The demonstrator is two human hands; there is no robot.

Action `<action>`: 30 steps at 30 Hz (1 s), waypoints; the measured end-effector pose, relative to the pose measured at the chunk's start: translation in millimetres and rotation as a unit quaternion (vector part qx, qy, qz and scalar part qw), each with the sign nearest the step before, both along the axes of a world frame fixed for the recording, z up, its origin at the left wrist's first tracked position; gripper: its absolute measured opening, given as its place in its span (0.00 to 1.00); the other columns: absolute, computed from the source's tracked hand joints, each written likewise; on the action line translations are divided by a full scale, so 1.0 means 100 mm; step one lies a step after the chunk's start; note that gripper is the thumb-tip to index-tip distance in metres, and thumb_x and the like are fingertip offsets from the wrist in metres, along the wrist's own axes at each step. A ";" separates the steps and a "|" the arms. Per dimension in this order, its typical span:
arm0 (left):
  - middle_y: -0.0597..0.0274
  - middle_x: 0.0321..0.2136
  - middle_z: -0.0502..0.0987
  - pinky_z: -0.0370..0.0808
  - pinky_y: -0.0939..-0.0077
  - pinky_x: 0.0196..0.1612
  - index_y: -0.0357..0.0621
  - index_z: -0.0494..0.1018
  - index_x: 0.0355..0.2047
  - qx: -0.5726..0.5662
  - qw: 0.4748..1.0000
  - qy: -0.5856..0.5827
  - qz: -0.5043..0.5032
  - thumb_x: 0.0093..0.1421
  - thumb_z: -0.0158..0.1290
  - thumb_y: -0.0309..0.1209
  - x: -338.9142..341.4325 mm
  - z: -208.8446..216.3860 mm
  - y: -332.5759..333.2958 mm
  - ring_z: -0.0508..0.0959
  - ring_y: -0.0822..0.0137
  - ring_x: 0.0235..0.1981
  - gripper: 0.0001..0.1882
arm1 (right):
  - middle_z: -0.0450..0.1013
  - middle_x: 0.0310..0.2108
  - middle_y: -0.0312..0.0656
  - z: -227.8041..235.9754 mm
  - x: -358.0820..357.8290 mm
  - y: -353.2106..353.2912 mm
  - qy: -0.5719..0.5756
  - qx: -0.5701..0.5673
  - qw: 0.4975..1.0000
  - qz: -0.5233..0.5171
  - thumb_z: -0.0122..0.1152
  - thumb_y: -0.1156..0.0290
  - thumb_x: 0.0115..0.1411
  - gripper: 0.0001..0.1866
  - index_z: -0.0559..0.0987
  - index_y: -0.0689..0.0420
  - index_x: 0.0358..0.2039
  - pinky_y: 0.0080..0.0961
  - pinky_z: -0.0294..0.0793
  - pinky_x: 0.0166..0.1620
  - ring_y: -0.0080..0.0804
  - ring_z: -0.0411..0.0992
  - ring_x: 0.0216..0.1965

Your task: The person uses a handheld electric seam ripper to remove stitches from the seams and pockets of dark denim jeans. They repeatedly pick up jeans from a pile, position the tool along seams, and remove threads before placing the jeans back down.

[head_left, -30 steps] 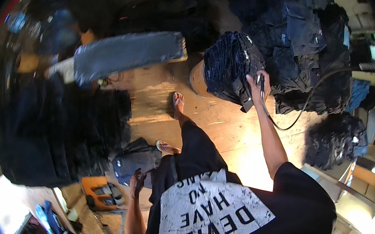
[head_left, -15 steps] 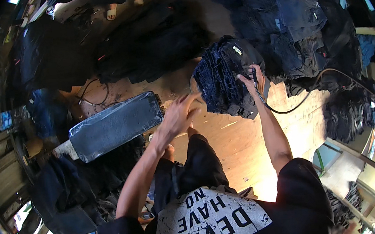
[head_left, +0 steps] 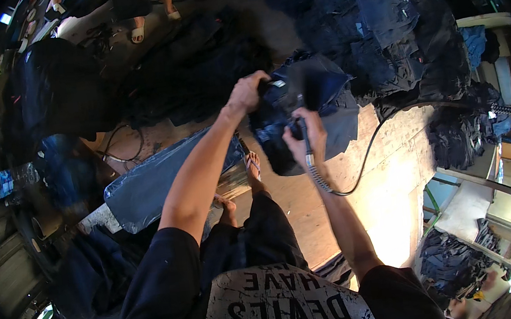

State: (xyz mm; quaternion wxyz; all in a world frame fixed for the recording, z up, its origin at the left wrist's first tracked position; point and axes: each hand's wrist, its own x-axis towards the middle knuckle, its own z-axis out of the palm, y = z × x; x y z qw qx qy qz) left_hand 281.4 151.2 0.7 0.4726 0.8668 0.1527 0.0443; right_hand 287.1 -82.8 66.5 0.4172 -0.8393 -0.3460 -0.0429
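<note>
A pile of dark denim garments (head_left: pixel 338 112) lies in front of me on the wooden floor. At its far left corner my left hand (head_left: pixel 245 94) is closed on the edge of a dark garment (head_left: pixel 274 104), partly lifted and blurred. Over the pile's near middle, my right hand (head_left: pixel 310 137) grips a slim black handpiece (head_left: pixel 302 119). A spring-sleeved black cable (head_left: pixel 367 169) runs from this tool toward the right. The handpiece's tip is too dark and blurred to make out.
Left of my feet is a long padded block (head_left: pixel 146 194) wrapped in plastic. Large dark garment heaps (head_left: pixel 373 26) stand at the far right and far left (head_left: pixel 61 87). A plastic bottle (head_left: pixel 9 181) lies at left. Another person's feet (head_left: pixel 138 31) show at the back.
My left hand has moved forward from empty air onto the garment's edge. The right hand has shifted left and nearer with the handpiece. The top garment's cloth has been moved, covering the frayed folds.
</note>
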 end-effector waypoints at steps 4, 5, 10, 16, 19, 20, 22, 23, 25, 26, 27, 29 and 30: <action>0.46 0.42 0.85 0.79 0.63 0.50 0.40 0.81 0.42 -0.113 0.993 0.027 0.016 0.45 0.53 0.11 -0.99 -0.20 0.69 0.86 0.48 0.45 0.23 | 0.76 0.40 0.50 0.05 -1.02 0.33 0.089 0.013 0.995 0.039 0.71 0.83 0.49 0.24 0.81 0.54 0.48 0.40 0.80 0.44 0.52 0.80 0.41; 0.47 0.40 0.85 0.79 0.64 0.50 0.40 0.81 0.41 -0.047 0.999 -0.012 0.014 0.43 0.52 0.10 -1.32 -0.21 0.85 0.85 0.48 0.46 0.23 | 0.76 0.40 0.50 0.09 -1.28 0.41 0.104 0.013 0.992 0.072 0.70 0.83 0.50 0.24 0.81 0.53 0.49 0.41 0.80 0.43 0.52 0.80 0.40; 0.49 0.39 0.85 0.79 0.65 0.51 0.40 0.82 0.37 0.059 0.987 -0.111 0.100 0.45 0.52 0.11 -3.15 0.08 1.34 0.85 0.50 0.46 0.20 | 0.75 0.45 0.49 0.30 -2.41 1.03 0.218 0.033 0.946 0.239 0.72 0.76 0.55 0.23 0.79 0.52 0.52 0.40 0.81 0.43 0.51 0.79 0.40; 0.49 0.73 0.66 0.64 0.48 0.74 0.57 0.78 0.64 0.338 0.885 0.106 0.302 0.50 0.56 0.15 -4.59 0.70 0.81 0.65 0.43 0.72 0.39 | 0.79 0.43 0.48 0.41 -2.62 1.39 0.160 0.075 0.894 0.413 0.76 0.69 0.59 0.19 0.80 0.54 0.49 0.38 0.80 0.51 0.48 0.81 0.46; 0.48 0.73 0.66 0.63 0.49 0.75 0.53 0.75 0.67 0.183 0.929 -0.042 0.319 0.53 0.58 0.16 -4.62 0.74 0.23 0.64 0.45 0.74 0.38 | 0.81 0.47 0.49 0.28 -2.10 1.60 0.112 0.059 0.921 0.368 0.78 0.69 0.58 0.20 0.82 0.54 0.50 0.36 0.81 0.54 0.47 0.82 0.49; 0.48 0.73 0.66 0.61 0.50 0.76 0.52 0.73 0.68 0.126 0.940 -0.069 0.311 0.54 0.59 0.16 -4.59 0.75 0.07 0.63 0.47 0.75 0.39 | 0.81 0.48 0.48 0.20 -1.93 1.70 0.108 0.011 0.914 0.390 0.80 0.68 0.57 0.23 0.82 0.54 0.51 0.36 0.80 0.55 0.46 0.82 0.50; 0.50 0.69 0.71 0.58 0.47 0.76 0.46 0.74 0.66 0.240 0.923 0.063 0.295 0.60 0.61 0.30 -4.49 0.76 -0.15 0.63 0.45 0.74 0.31 | 0.82 0.53 0.47 -0.01 -1.72 1.83 0.071 -0.060 0.886 0.454 0.82 0.66 0.55 0.25 0.81 0.55 0.51 0.40 0.75 0.64 0.51 0.79 0.59; 0.49 0.68 0.72 0.59 0.47 0.75 0.46 0.74 0.65 0.254 0.898 0.081 0.350 0.60 0.62 0.33 -4.44 0.79 -0.22 0.64 0.45 0.73 0.31 | 0.82 0.54 0.47 -0.10 -1.63 1.82 0.057 -0.045 0.878 0.473 0.82 0.67 0.54 0.25 0.81 0.55 0.51 0.41 0.73 0.67 0.52 0.77 0.61; 0.48 0.65 0.74 0.59 0.47 0.74 0.46 0.75 0.62 0.267 0.861 0.151 0.406 0.59 0.65 0.41 -4.29 0.83 -0.29 0.66 0.45 0.71 0.31 | 0.82 0.56 0.48 -0.29 -1.55 1.87 0.067 -0.047 0.869 0.487 0.83 0.66 0.54 0.25 0.81 0.54 0.51 0.45 0.70 0.70 0.57 0.73 0.65; 0.48 0.63 0.74 0.61 0.48 0.72 0.46 0.76 0.62 0.275 0.863 0.157 0.394 0.60 0.65 0.41 -4.19 0.85 -0.30 0.67 0.45 0.69 0.30 | 0.81 0.57 0.50 -0.36 -1.55 1.87 0.088 -0.046 0.867 0.488 0.83 0.66 0.54 0.25 0.81 0.53 0.51 0.46 0.70 0.70 0.61 0.71 0.67; 0.47 0.61 0.75 0.63 0.48 0.71 0.47 0.76 0.61 0.266 0.857 0.175 0.406 0.60 0.65 0.41 -4.07 0.86 -0.31 0.68 0.45 0.67 0.29 | 0.81 0.58 0.52 -0.41 -1.55 1.87 0.106 -0.029 0.864 0.490 0.83 0.65 0.54 0.25 0.81 0.52 0.50 0.48 0.69 0.71 0.64 0.69 0.69; 0.47 0.56 0.76 0.67 0.49 0.66 0.46 0.76 0.57 0.198 0.866 0.155 0.432 0.60 0.66 0.41 -3.83 0.86 -0.29 0.71 0.45 0.61 0.27 | 0.83 0.52 0.52 -0.45 -1.55 1.89 0.142 0.005 0.857 0.496 0.82 0.67 0.55 0.23 0.81 0.54 0.49 0.47 0.70 0.70 0.60 0.76 0.63; 0.47 0.52 0.76 0.68 0.49 0.63 0.44 0.76 0.55 0.119 0.892 0.107 0.422 0.59 0.67 0.42 -3.73 0.85 -0.27 0.72 0.44 0.58 0.27 | 0.83 0.51 0.51 -0.45 -1.53 1.89 0.179 0.016 0.851 0.494 0.82 0.68 0.56 0.22 0.81 0.55 0.49 0.46 0.71 0.70 0.57 0.78 0.60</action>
